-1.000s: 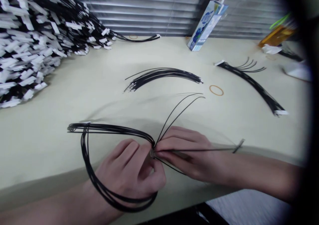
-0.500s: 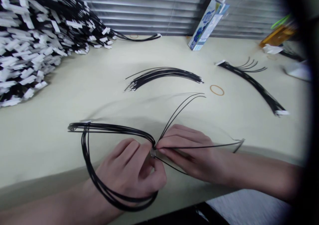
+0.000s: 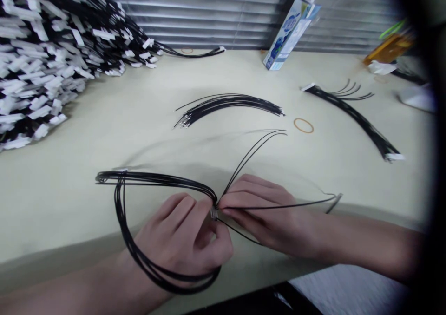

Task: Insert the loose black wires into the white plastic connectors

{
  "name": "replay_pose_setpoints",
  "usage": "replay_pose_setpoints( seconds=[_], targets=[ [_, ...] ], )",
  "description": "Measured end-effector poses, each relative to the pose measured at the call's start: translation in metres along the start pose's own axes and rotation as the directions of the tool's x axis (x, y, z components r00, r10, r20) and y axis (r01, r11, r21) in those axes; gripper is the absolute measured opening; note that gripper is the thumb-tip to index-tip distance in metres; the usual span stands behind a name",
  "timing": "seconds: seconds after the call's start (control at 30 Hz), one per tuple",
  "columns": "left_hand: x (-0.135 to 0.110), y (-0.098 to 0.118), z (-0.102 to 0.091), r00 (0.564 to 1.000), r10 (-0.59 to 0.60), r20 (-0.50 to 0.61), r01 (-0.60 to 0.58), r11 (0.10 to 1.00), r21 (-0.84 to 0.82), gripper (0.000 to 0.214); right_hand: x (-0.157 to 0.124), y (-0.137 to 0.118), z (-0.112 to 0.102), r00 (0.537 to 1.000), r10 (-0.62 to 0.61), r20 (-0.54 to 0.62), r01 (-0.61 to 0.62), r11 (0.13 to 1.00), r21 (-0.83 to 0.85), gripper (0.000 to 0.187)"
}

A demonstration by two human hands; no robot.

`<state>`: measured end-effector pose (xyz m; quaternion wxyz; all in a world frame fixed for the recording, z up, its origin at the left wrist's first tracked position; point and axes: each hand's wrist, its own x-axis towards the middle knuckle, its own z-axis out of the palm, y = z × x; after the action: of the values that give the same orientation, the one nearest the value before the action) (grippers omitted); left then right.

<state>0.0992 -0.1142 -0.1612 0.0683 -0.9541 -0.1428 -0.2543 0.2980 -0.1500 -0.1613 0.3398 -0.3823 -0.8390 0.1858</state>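
Observation:
My left hand (image 3: 184, 238) is closed around a small pale connector (image 3: 214, 213), whose end shows between the thumb and fingers. Black wires (image 3: 163, 180) run from it, loop out to the left and curve back under my left wrist. A second white connector (image 3: 121, 170) shows at the loop's far left. Pressed close against the held connector, my right hand (image 3: 261, 208) pinches a black wire (image 3: 278, 207) at its fingertips. Two thin wires (image 3: 247, 157) rise between the hands and bend right. The exact contact at the fingertips is partly hidden.
A bundle of loose black wires (image 3: 233, 102) lies behind my hands, beside a rubber band (image 3: 303, 125). To the right rests a wire harness (image 3: 355, 115) with white ends. A large pile of harnesses (image 3: 42, 64) fills the left back. A blue carton (image 3: 291, 34) stands by the blinds (image 3: 209, 13).
Both hands stay in nearly the same place. The wire at my right fingertips and the two raised wires have shifted very slightly.

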Motion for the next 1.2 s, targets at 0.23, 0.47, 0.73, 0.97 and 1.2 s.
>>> replay_pose_setpoints(
  seconds=[0.23, 0.47, 0.73, 0.97, 1.2],
  targets=[
    [0.000, 0.001, 0.002, 1.000, -0.016, 0.002, 0.016, 1.000, -0.008, 0.029, -0.002, 0.004, 0.004, 0.998, -0.061, 0.028, 0.061, 0.998, -0.033, 0.008],
    [-0.002, -0.001, 0.000, 1.000, 0.001, -0.013, -0.001, 1.000, 0.009, 0.030, 0.008, -0.002, 0.000, 0.983, 0.182, -0.011, -0.177, 0.970, 0.169, 0.007],
    [-0.003, -0.003, 0.004, 0.998, 0.005, -0.066, -0.002, 0.999, 0.052, 0.033, 0.008, 0.087, -0.087, 0.707, 0.523, -0.476, -0.489, 0.848, 0.206, 0.020],
    [-0.011, -0.006, 0.007, 0.998, 0.035, -0.046, -0.034, 0.999, 0.028, 0.031, -0.011, 0.145, -0.136, 0.772, 0.489, -0.407, -0.608, 0.755, -0.245, 0.016],
    [-0.014, -0.008, 0.009, 0.999, 0.035, -0.037, -0.034, 0.999, 0.039, 0.034, 0.001, 0.136, -0.118, 0.846, 0.491, -0.208, -0.508, 0.624, -0.593, 0.018]
  ],
)
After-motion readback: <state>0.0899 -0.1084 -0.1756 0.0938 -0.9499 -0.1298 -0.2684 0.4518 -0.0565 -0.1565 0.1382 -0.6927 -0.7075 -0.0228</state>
